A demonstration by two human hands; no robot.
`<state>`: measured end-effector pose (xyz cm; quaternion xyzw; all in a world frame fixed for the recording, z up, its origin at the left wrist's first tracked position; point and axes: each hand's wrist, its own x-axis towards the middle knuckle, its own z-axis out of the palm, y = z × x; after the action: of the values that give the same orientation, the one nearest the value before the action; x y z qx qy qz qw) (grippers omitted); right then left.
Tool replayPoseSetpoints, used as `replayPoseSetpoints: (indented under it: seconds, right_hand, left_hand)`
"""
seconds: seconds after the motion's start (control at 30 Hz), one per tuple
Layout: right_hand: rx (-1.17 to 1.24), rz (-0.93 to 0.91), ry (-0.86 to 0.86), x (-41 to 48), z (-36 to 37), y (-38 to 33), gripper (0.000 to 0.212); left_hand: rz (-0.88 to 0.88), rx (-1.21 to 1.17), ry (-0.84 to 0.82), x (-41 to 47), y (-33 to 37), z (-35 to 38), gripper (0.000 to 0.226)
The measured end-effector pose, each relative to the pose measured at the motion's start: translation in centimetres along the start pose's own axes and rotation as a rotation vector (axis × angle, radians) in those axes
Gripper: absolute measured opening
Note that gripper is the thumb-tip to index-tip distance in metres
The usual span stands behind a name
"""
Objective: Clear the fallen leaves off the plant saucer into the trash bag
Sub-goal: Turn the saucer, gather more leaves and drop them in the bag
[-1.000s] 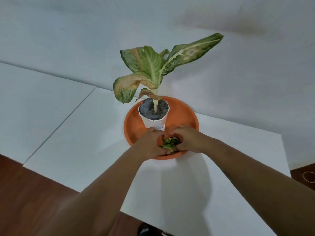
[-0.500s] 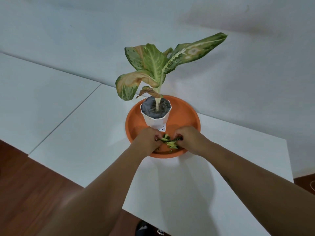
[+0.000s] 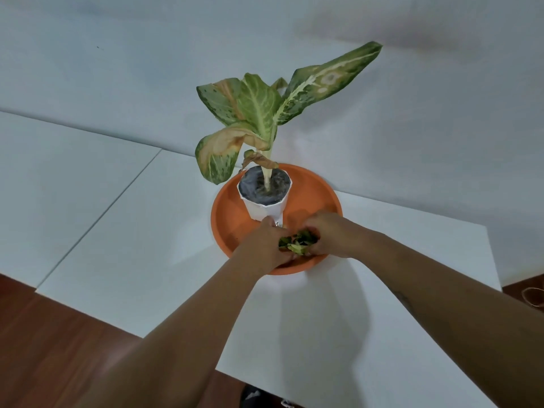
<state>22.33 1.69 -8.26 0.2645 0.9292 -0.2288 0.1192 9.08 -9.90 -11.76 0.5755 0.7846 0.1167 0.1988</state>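
An orange plant saucer sits on the white table and carries a white pot with a leafy green plant. At the saucer's near edge a small heap of green fallen leaves is pressed between my two hands. My left hand cups the heap from the left, fingers curled around it. My right hand closes on it from the right. Part of the heap is hidden under my fingers. No trash bag shows in this view.
The white table runs left and toward me, with a seam to a second white panel at the left. Brown wooden floor lies below the table's near edge. A white wall rises behind the plant.
Both hands have drawn the scattered leaves into a tighter bunch between them at the saucer's near edge. The view has shifted slightly.
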Motion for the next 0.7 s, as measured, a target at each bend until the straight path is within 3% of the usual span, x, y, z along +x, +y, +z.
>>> replayPoseSetpoints:
  seconds: [0.1,0.37,0.7]
  right_hand:
    - [0.027,-0.004,0.056,-0.2,0.6,-0.6,0.022]
    - [0.174,0.082,0.136,0.0,2.1,-1.9,0.019]
    - [0.940,0.425,0.432,-0.7,1.7,-1.4,0.008]
  left_hand:
    - [0.015,-0.047,0.025,0.2,-0.6,0.0,0.031]
    - [-0.030,-0.238,0.104,0.5,-1.9,-0.5,0.020]
    - [-0.258,-0.873,0.125,-0.5,-3.9,-2.4,0.014]
